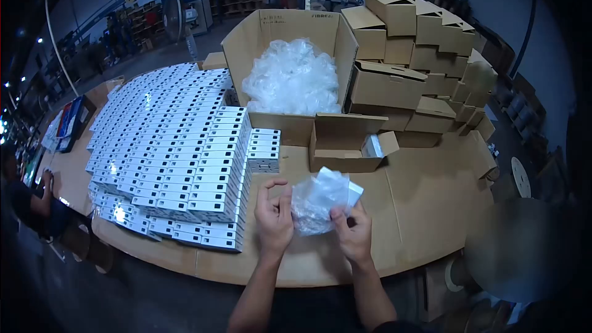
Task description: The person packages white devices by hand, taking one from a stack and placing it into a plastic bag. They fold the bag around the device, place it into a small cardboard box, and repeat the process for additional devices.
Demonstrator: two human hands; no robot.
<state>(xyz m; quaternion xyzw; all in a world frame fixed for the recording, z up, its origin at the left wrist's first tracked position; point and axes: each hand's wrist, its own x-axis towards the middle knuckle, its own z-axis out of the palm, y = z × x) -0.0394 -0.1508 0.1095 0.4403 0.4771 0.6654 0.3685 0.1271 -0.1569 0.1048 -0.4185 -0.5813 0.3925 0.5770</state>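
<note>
In front of me, a clear plastic bag (319, 203) surrounds a small white box (354, 193), one corner of which shows at the right. My right hand (353, 231) pinches the bag and box at their lower right, thumb on top. At the bag's left edge is my left hand (274, 216), fingers curled and closed against the plastic; part of its grip is hidden. Just beyond the bag stands an open cardboard carton (345, 164) with a white wrapped item (372, 147) inside. To my left are stacked rows of white boxes (179, 148).
A large open carton (246, 46) full of clear plastic bags (293, 77) stands behind the small carton. Brown cardboard boxes (388, 86) pile up at the right rear. Another person (40, 194) is at the far left of the cardboard-covered table (425, 209).
</note>
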